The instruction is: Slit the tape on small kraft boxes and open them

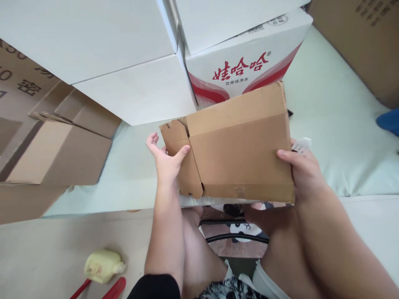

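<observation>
A brown cardboard box [240, 153], which looks flattened or shallow, is held up tilted in front of me. My left hand [168, 160] is at its left end, the thumb pressed on the slotted end flap [183, 162]. Some of that hand's fingertips stick up past the edge; the others are hidden behind the flap. My right hand [304, 168] grips the right edge, thumb on the front face and fingers out of sight behind. A small white plastic piece with slots [301, 145] shows at the right hand's fingers; its kind is unclear.
White cartons [134, 91] and a red-and-white water carton [243, 70] stand behind on a pale green covered surface [336, 124]. Brown cartons are at left [71, 153] and far right [364, 45]. A blue object [388, 121] lies at right. Below left is a yellow bottle [102, 265] beside red handles [114, 289].
</observation>
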`<move>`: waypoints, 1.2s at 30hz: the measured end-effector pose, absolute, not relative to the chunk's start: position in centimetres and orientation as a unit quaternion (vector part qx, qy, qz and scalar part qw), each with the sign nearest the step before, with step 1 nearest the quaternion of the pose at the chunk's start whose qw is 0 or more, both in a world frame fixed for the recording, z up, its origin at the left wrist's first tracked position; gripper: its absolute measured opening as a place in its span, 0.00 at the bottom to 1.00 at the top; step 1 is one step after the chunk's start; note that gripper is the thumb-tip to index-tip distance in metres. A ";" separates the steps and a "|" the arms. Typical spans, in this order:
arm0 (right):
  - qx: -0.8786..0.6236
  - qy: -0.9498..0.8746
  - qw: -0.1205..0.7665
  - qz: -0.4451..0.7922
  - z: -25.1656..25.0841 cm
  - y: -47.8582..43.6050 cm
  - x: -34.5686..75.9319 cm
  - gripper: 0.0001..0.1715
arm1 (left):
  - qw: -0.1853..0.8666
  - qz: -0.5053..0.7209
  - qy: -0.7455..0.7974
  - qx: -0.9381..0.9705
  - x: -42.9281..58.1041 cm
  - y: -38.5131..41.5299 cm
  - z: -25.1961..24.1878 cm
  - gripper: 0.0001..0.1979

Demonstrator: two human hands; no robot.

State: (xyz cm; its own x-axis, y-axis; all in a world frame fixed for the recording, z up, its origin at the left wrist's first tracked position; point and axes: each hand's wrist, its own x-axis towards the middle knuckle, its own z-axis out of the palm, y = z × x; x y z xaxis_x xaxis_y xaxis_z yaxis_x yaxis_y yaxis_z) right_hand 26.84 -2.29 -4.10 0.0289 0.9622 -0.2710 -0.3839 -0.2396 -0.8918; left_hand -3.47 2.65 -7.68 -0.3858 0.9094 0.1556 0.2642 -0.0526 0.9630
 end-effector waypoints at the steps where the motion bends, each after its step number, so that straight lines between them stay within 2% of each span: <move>1: -0.482 -0.292 0.546 0.620 -4.1 -2.2 26.8 0.21 | 0.307 0.557 0.620 0.459 -3.5 2.7 -7.7 0.56; 4: -0.496 -0.249 0.588 0.589 -4.1 -1.5 26.8 0.24 | 0.377 0.554 0.620 0.409 -3.7 2.6 -7.5 0.56; 8: -0.512 -0.172 0.641 0.544 -4.5 -0.5 27.0 0.24 | 0.504 0.487 0.599 0.387 -3.7 2.1 -6.7 0.42; 11: -0.517 -0.150 0.650 0.536 -4.9 0.0 27.2 0.23 | 0.539 0.474 0.576 0.391 -3.7 1.9 -6.3 0.37; 14: -0.515 -0.177 0.642 0.539 -5.4 0.0 27.0 0.24 | 0.498 0.525 0.565 0.397 -3.8 2.0 -6.4 0.36; 19: -0.517 -0.283 0.584 0.558 -6.0 -0.4 26.8 0.21 | 0.337 0.641 0.553 0.412 -4.5 3.1 -7.8 0.36; 24: -0.596 -0.463 0.451 0.476 -5.7 -0.7 27.4 0.25 | 0.219 0.641 0.582 0.451 -5.0 3.6 -8.8 0.36; 26: -0.607 -0.496 0.429 0.449 -5.6 -0.6 27.7 0.24 | 0.188 0.632 0.588 0.469 -4.9 3.7 -8.8 0.35; 33: -0.594 -0.454 0.550 0.374 -6.7 -0.4 29.1 0.28 | 0.208 0.640 0.567 0.475 -3.6 4.0 -9.2 0.33; 36: -0.581 -0.349 0.652 0.340 -6.4 0.0 29.4 0.25 | 0.221 0.631 0.577 0.470 -3.0 4.2 -9.6 0.31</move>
State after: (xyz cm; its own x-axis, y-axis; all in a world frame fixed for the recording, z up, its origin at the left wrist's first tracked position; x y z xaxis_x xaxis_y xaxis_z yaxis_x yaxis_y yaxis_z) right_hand 29.36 -0.03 -6.40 0.5250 0.8490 0.0600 -0.0366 0.0930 -0.9950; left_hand -2.99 4.21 -9.64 -0.4602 0.8208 0.3385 0.2641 -0.2374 0.9348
